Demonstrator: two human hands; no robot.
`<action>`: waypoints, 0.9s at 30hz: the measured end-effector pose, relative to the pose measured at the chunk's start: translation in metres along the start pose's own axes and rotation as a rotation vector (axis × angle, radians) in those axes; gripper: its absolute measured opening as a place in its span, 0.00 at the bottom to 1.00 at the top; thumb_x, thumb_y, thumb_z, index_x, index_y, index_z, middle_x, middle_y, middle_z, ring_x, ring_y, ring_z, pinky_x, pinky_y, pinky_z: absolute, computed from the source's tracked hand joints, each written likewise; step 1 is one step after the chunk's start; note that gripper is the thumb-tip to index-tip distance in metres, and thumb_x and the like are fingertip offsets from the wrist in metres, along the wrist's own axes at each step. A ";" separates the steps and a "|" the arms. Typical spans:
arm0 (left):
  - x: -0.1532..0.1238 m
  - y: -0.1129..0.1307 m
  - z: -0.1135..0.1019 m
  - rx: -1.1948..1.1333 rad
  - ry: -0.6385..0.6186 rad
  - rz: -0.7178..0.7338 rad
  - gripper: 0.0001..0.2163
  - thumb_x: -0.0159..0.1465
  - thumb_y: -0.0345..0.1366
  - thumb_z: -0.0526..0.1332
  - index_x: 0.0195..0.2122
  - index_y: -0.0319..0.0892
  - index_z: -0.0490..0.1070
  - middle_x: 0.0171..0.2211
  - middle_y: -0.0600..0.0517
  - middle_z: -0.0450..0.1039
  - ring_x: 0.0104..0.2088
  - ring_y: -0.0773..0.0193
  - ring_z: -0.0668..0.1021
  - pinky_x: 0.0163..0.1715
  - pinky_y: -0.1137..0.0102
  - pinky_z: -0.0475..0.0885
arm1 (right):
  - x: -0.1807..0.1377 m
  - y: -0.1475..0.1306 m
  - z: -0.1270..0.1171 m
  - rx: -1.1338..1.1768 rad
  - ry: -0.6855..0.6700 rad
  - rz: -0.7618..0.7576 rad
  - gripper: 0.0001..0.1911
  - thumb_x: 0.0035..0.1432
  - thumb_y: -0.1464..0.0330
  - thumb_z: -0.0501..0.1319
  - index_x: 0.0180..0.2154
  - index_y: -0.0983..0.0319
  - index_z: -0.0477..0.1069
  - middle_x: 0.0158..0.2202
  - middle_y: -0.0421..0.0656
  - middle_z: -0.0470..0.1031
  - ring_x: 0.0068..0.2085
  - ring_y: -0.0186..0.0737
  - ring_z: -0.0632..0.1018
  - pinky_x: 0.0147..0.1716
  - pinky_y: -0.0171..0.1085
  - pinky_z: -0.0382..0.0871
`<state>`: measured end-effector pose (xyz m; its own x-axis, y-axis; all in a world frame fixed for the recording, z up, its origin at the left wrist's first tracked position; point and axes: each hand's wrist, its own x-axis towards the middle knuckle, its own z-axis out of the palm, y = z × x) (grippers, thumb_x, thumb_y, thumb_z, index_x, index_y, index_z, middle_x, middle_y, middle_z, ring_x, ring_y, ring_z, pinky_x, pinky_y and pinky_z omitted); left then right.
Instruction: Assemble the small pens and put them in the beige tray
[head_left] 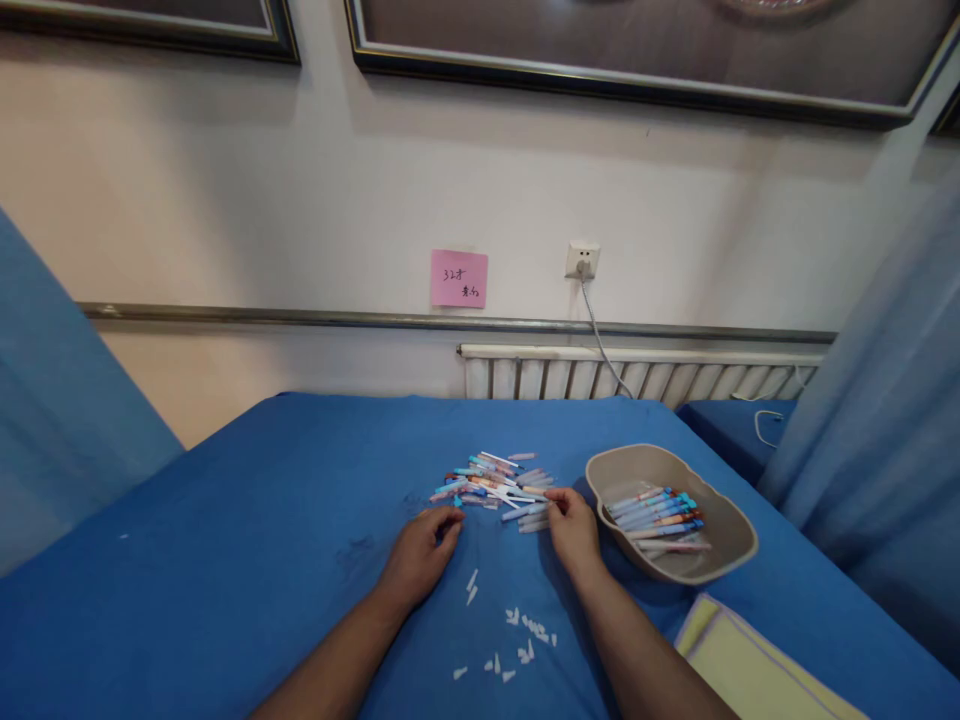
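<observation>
A heap of coloured pens and pen parts [495,482] lies on the blue cloth [247,540]. My left hand [420,553] rests at the heap's near left edge, fingers curled onto the cloth; whether it holds anything is hidden. My right hand [571,527] sits at the heap's right edge, fingertips pinched on a pale pen barrel [525,512]. A beige oval bowl [720,520] just right of that hand holds several assembled pens [660,518]. Small white pen tips [517,640] are scattered on the cloth between my forearms.
A yellow pad or folder [750,665] lies at the near right. A blue curtain [885,430] hangs on the right. Behind the table are a radiator [637,375], a wall socket with a cable [583,262] and a pink note [458,278].
</observation>
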<state>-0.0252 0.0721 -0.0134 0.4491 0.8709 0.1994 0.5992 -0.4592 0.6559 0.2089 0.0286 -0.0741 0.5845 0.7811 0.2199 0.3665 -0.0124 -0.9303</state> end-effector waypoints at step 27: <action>0.007 -0.023 0.002 0.056 0.106 0.031 0.13 0.59 0.36 0.54 0.43 0.44 0.72 0.43 0.50 0.75 0.44 0.58 0.75 0.47 0.63 0.67 | -0.022 -0.049 -0.029 -0.527 -0.565 -0.289 0.03 0.48 0.68 0.64 0.29 0.59 0.71 0.30 0.41 0.75 0.35 0.38 0.72 0.33 0.33 0.57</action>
<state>-0.0345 0.0886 -0.0280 0.3976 0.8683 0.2967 0.6236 -0.4929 0.6067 0.1993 -0.0056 -0.0246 0.0138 0.9929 0.1179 0.8207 0.0561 -0.5686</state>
